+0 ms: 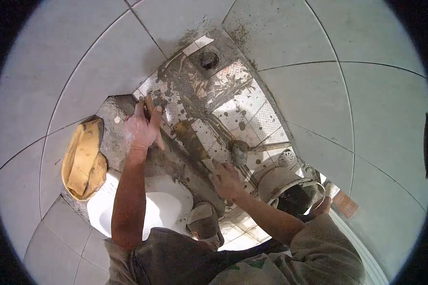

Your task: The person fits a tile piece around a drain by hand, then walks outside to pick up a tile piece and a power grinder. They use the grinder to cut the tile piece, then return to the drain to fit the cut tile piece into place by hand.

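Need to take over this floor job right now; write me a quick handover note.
Left hand: spread at the edge of the small textured tiles; unclear whether it grips anything.
Right hand: closed on the mallet, head over the tiles.
Things: floor drain at the far end, bucket by the right arm, yellow cloth outside the left arm.
Done: tiles laid around the drain, smeared with mortar.
Left: bare mortar strip beside the left hand; tiles probably need wiping.

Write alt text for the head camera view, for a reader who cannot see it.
A person leans over a floor of small tiles smeared with grey mortar, the right hand gripping a mallet and the left hand resting on the tiles. A floor drain lies beyond, a yellow sack and a bucket at the sides.
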Demonstrator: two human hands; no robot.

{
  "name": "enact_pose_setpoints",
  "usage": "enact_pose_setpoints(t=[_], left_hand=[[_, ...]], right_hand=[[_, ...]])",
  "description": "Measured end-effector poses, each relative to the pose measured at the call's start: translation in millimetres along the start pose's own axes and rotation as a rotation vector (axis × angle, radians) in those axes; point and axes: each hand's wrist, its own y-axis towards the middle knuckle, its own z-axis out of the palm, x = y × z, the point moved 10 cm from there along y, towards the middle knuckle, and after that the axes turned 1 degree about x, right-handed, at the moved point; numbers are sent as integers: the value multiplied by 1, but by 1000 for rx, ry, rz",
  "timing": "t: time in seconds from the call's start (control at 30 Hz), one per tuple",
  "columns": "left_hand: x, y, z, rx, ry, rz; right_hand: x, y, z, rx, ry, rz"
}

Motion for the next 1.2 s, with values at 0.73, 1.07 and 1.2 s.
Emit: enact_pose_setpoints(t=[0.73, 1.07, 1.2], left_hand=[[25, -2, 23, 69, -338, -18], [12, -17, 41, 364, -1496, -496], [-34, -29, 30, 423, -1678, -471]], right_hand=[[71, -5, 19, -133, 176, -317], [72, -4, -32, -302, 76, -339], [109, -10, -78, -377, 239, -535]])
